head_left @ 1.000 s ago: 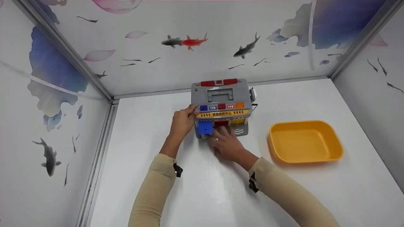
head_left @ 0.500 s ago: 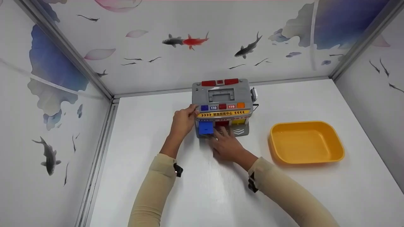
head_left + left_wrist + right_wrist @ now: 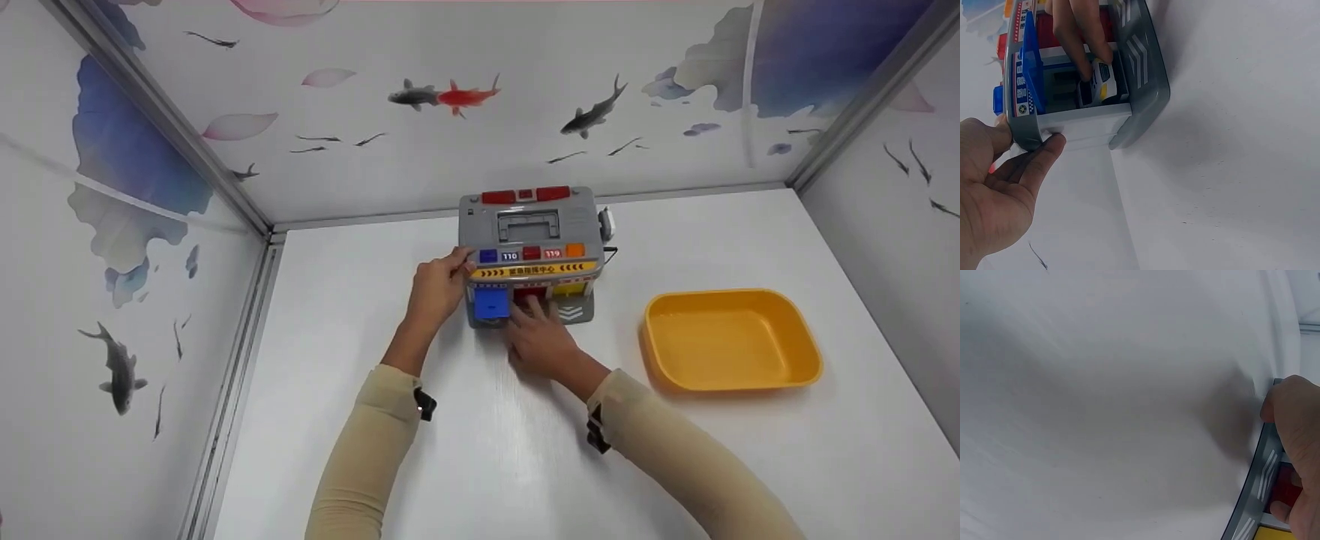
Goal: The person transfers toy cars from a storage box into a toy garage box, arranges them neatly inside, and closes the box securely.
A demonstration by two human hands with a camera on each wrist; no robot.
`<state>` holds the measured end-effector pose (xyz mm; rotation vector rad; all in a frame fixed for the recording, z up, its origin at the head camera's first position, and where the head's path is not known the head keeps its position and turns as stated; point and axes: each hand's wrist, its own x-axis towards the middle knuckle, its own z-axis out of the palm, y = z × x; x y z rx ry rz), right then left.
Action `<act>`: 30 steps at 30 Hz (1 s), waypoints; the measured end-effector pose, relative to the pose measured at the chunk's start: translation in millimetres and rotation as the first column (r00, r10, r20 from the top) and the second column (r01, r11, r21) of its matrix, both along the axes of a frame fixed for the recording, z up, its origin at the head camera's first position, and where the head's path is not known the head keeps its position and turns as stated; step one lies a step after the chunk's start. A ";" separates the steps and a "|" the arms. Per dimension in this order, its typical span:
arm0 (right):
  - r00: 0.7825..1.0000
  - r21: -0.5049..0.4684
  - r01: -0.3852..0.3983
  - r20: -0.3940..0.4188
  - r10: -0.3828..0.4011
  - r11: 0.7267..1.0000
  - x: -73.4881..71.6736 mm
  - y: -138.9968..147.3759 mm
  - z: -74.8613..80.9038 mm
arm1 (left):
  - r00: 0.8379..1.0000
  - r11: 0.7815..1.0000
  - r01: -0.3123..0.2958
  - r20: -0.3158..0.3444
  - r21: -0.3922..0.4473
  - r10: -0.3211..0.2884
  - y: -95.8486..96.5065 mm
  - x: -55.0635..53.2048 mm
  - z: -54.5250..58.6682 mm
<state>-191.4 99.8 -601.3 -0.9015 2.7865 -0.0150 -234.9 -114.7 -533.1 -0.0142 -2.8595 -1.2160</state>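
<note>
A grey toy garage (image 3: 525, 214) stands near the back wall, its blue door (image 3: 491, 304) raised. My left hand (image 3: 437, 289) holds the roof's front left corner; in the left wrist view, its thumb (image 3: 1002, 135) and fingers (image 3: 1044, 157) grip that corner. Within the blue-door bay sits a small white toy car (image 3: 1105, 81) with yellow and black markings. My right hand (image 3: 538, 341) has two fingertips (image 3: 1086, 70) on the car, seeming to pinch it. Part of the car is hidden by them. Other fingers of the right hand lie near the red door (image 3: 1286, 489).
A yellow tray (image 3: 731, 379) stands to the right of the garage on the white table (image 3: 480, 465). A grey ramp (image 3: 574, 313) juts from the garage front. The yellow door (image 3: 1272, 534) is beside the red one. Printed walls enclose the table's back and sides.
The toy car, partly visible below the blue door a second ago, is farther into the bay. My right hand has shifted slightly with it. The left hand keeps its hold on the roof corner.
</note>
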 end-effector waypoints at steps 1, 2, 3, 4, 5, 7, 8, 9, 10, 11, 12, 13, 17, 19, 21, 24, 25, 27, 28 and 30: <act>1.000 0.012 0.001 0.003 -0.001 1.000 -0.6 -0.4 0.3 | 1.000 1.000 -0.001 0.002 -0.001 0.001 0.1 0.1 0.0; 1.000 0.024 0.001 0.004 -0.001 1.000 -1.2 -0.7 0.5 | 1.000 1.000 -0.003 0.004 -0.002 0.003 0.2 0.2 0.1; 1.000 0.037 0.000 0.003 -0.001 0.999 -1.8 -1.1 0.6 | 1.000 1.000 -0.004 0.007 -0.001 0.004 0.3 0.3 0.0; 1.000 0.048 -0.001 0.001 0.001 0.999 -2.4 -1.3 0.7 | 1.000 1.000 -0.005 0.009 -0.002 0.005 0.4 0.5 -0.2; 1.000 0.058 -0.002 -0.003 0.002 0.998 -2.9 -1.6 0.6 | 1.000 1.000 -0.006 0.010 -0.002 0.006 0.4 0.6 -0.5; 1.000 0.069 -0.005 -0.016 0.006 0.998 -3.4 -2.0 0.6 | 1.000 1.000 -0.006 0.007 -0.004 0.006 0.5 0.7 -1.2; 1.000 0.071 -0.008 -0.021 0.009 0.997 -3.6 -2.3 0.5 | 1.000 1.000 -0.007 0.008 -0.004 0.007 0.6 0.9 -1.3; 1.000 0.073 -0.010 -0.024 0.011 0.997 -3.9 -2.4 0.3 | 1.000 1.000 -0.007 0.008 -0.006 0.007 0.5 0.8 -1.5; 0.999 0.072 -0.011 -0.030 0.014 0.997 -4.1 -2.2 0.1 | 1.000 1.000 -0.007 0.005 -0.008 0.007 0.4 0.8 -1.5; 0.999 0.063 -0.011 -0.038 0.014 0.998 -4.4 -2.0 -0.3 | 1.000 1.000 -0.002 -0.002 -0.008 0.002 0.0 0.7 -1.4; 0.999 0.051 -0.014 -0.046 0.016 0.999 -4.7 -1.3 -0.4 | 1.000 1.000 0.003 -0.008 -0.008 -0.003 -0.4 0.6 -1.2; 0.999 0.034 -0.017 -0.050 0.019 0.999 -5.2 -0.4 -0.6 | 1.000 1.000 0.008 -0.013 -0.006 -0.008 -0.8 0.8 -0.7; 0.994 -0.061 -0.064 -0.088 0.059 0.996 -8.2 6.8 2.0 | 0.999 1.000 0.022 -0.033 -0.008 -0.022 -2.5 0.6 0.1; 0.990 -0.104 -0.101 -0.113 0.090 0.989 -10.1 11.6 4.8 | 1.000 1.000 0.017 -0.025 -0.011 -0.017 -2.5 0.4 0.7; 0.980 -0.134 -0.143 -0.158 0.121 0.981 -12.1 16.0 7.9 | 1.000 1.000 0.013 -0.014 -0.011 -0.013 -2.0 0.1 1.4; 0.956 -0.170 -0.199 -0.251 0.153 0.965 -14.2 21.6 12.3 | 1.000 1.000 0.010 -0.002 -0.009 -0.010 -1.1 -0.2 1.9; 0.945 -0.186 -0.216 -0.286 0.158 0.958 -14.6 23.0 13.7 | 1.000 1.000 0.009 0.001 -0.009 -0.009 -0.7 -0.2 1.8; 0.921 -0.227 -0.247 -0.356 0.156 0.942 -14.7 25.3 16.4 | 1.000 1.000 0.005 0.009 -0.005 -0.005 -0.1 -0.1 1.7; 0.911 -0.255 -0.261 -0.385 0.150 0.931 -14.6 26.1 17.7 | 1.000 1.000 0.004 0.012 -0.006 -0.003 0.1 0.0 1.5; 0.889 -0.307 -0.282 -0.439 0.128 0.909 -14.6 26.8 20.0 | 1.000 1.000 0.002 0.017 -0.007 -0.002 0.8 -0.1 1.4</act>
